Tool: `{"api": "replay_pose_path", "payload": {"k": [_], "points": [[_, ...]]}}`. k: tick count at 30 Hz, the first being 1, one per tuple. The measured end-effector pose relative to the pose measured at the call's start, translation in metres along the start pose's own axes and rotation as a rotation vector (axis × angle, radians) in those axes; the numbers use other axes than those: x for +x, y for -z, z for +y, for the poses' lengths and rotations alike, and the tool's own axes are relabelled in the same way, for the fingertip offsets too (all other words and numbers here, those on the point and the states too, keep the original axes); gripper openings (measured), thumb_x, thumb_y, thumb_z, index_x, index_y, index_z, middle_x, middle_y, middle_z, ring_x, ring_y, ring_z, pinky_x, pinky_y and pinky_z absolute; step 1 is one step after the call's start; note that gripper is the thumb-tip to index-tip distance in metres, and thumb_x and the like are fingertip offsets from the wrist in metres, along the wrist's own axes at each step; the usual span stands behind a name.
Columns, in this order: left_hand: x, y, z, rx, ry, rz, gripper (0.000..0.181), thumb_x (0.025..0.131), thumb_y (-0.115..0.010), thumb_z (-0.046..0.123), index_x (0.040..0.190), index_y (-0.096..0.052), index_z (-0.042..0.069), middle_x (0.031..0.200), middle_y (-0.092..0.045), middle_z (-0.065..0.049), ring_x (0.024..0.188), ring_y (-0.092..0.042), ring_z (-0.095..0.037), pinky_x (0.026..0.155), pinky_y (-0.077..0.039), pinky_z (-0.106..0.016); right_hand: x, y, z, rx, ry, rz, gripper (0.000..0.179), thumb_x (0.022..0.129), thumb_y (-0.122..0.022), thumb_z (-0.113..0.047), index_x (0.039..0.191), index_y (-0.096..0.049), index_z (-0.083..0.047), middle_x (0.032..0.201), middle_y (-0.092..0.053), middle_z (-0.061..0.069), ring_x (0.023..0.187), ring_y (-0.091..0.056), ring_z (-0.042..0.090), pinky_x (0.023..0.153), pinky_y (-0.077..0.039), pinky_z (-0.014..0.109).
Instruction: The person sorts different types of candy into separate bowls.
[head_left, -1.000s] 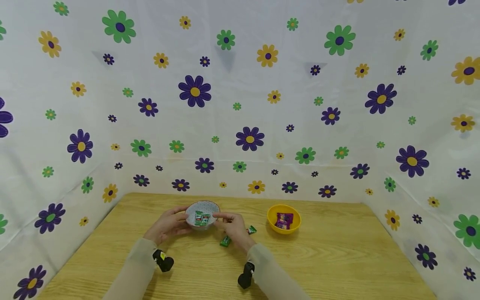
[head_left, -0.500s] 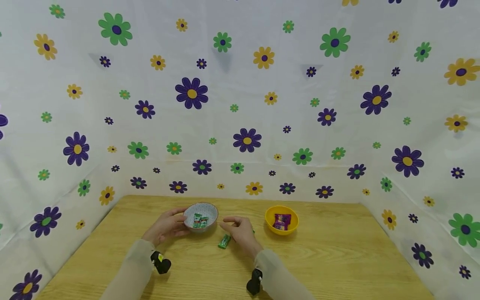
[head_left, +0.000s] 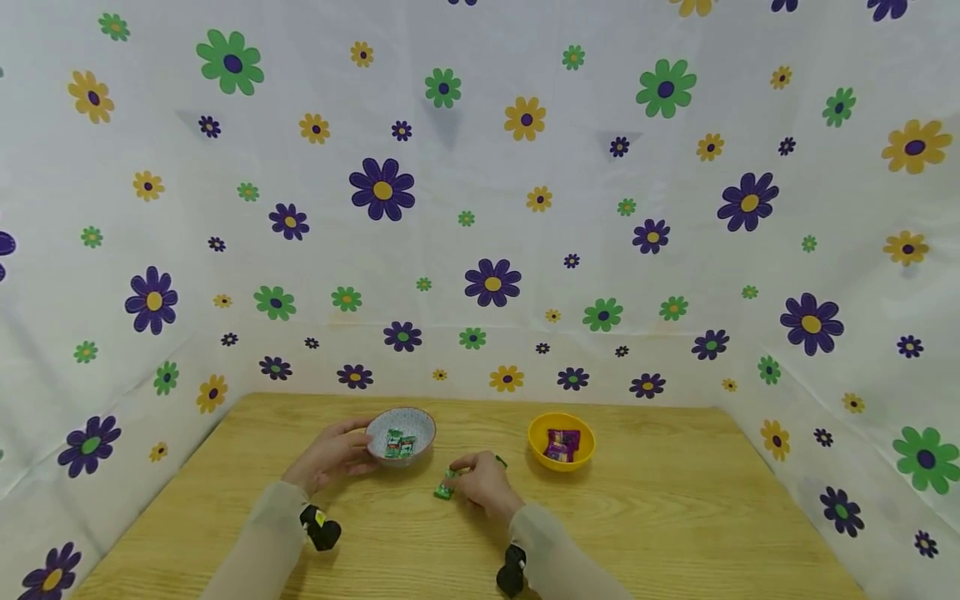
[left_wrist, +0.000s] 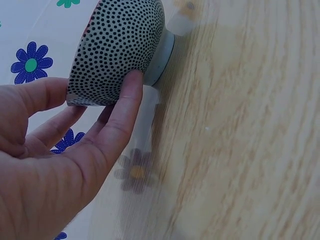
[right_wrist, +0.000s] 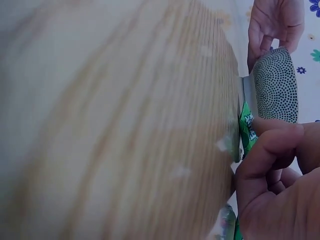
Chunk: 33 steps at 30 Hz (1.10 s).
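Observation:
A speckled bowl [head_left: 420, 446] with a reddish rim stands on the table and holds green wrapped candies [head_left: 400, 444]. My left hand [head_left: 332, 454] grips its left side, the digits spread against the dotted outer wall [left_wrist: 117, 50] and rim. Right of the bowl, my right hand [head_left: 483, 483] pinches a green wrapped candy [head_left: 444, 490] lying on the tabletop. The right wrist view has that candy [right_wrist: 246, 125] at the fingertips. Another green candy [head_left: 501, 461] shows just beyond the right hand, mostly hidden by it.
A yellow bowl [head_left: 537, 450] with purple wrapped candies [head_left: 562, 445] sits to the right of my right hand. The wooden table [head_left: 675, 517] ends at a white curtain [head_left: 465, 250] printed with flowers at the back and sides.
My right hand has left the speckled bowl's rim, moved right and then down to the nearer green candy. My left hand has stayed at the bowl. The view has shifted slightly.

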<state>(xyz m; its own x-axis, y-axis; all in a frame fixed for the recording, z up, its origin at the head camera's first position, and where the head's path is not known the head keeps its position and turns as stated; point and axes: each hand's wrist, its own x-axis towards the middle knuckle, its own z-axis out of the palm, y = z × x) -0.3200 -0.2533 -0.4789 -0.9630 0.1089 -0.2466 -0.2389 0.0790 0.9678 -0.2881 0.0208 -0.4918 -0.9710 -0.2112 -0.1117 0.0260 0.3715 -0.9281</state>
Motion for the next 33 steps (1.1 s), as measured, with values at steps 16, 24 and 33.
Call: {"api": "replay_pose_path", "payload": {"k": [16, 24, 33], "points": [[-0.001, 0.0, -0.001, -0.001, -0.003, -0.003, 0.054, 0.102, -0.05, 0.011, 0.152, -0.03, 0.003, 0.136, -0.049, -0.027, 0.102, -0.065, -0.025, 0.094, -0.053, -0.049, -0.001, 0.004, 0.0, 0.002, 0.033, -0.034, 0.015, 0.087, -0.071, -0.003, 0.101, -0.074, 0.002, 0.059, -0.056, 0.0, 0.04, -0.037, 0.006, 0.039, -0.034, 0.016], [-0.002, -0.001, 0.001, -0.004, -0.012, -0.014, 0.055, 0.102, -0.049, 0.01, 0.152, -0.029, 0.001, 0.138, -0.047, -0.029, 0.106, -0.064, -0.027, 0.094, -0.053, -0.049, 0.001, 0.008, 0.003, 0.045, 0.023, -0.082, 0.014, 0.089, -0.07, -0.006, 0.1, -0.074, 0.001, 0.065, -0.059, 0.002, 0.044, -0.037, 0.008, 0.04, -0.034, 0.018], [-0.003, -0.001, 0.002, -0.004, 0.005, -0.012, 0.054, 0.102, -0.047, 0.01, 0.153, -0.029, 0.002, 0.143, -0.041, -0.03, 0.107, -0.063, -0.026, 0.095, -0.053, -0.048, 0.008, 0.011, 0.01, 0.127, -0.03, -0.173, 0.013, 0.087, -0.074, -0.011, 0.098, -0.076, -0.004, 0.062, -0.059, 0.0, 0.044, -0.037, 0.006, 0.041, -0.035, 0.017]]}}
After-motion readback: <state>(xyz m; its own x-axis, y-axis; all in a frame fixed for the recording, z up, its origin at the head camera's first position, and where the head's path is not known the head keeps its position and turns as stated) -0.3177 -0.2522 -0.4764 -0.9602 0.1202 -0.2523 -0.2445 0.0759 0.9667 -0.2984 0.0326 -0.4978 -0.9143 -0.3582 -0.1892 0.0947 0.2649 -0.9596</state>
